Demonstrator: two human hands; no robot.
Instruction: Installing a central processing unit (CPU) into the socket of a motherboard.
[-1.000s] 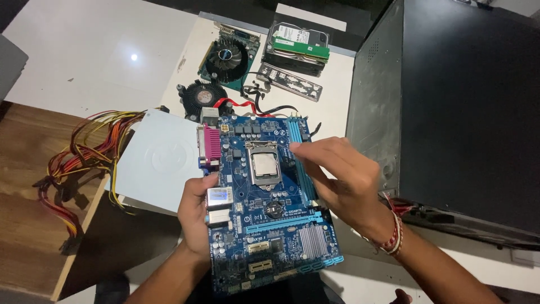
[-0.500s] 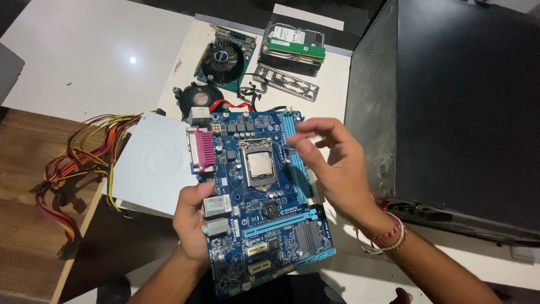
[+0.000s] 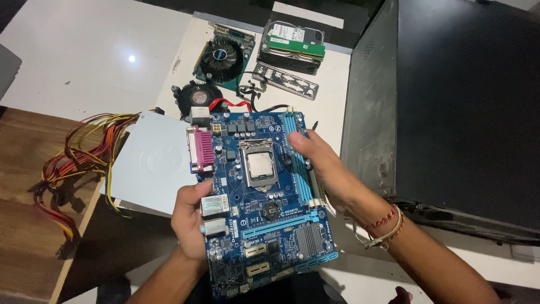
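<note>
Since the earlier frames the right hand [image 3: 329, 169] has dropped from hovering over the board to clasp its right edge, thumb lying across the blue memory slots, while the blue motherboard [image 3: 264, 208] sits a little more level. Held above the table between both hands, the board shows its processor socket [image 3: 260, 166] near the middle and a grey heatsink [image 3: 308, 239] toward the near corner. At the board's left edge the left hand [image 3: 191, 217] is closed on it, thumb pressed beside the silver ports. Just left lies a grey power supply [image 3: 154, 163] with red and yellow cables [image 3: 73, 163] spilling onto the wood. To the right stands a black computer case [image 3: 450, 107]. Farther back rest a round cooler fan [image 3: 196, 97], a graphics card [image 3: 224, 53], a metal port plate [image 3: 285, 80] and a hard drive [image 3: 292, 45].
</note>
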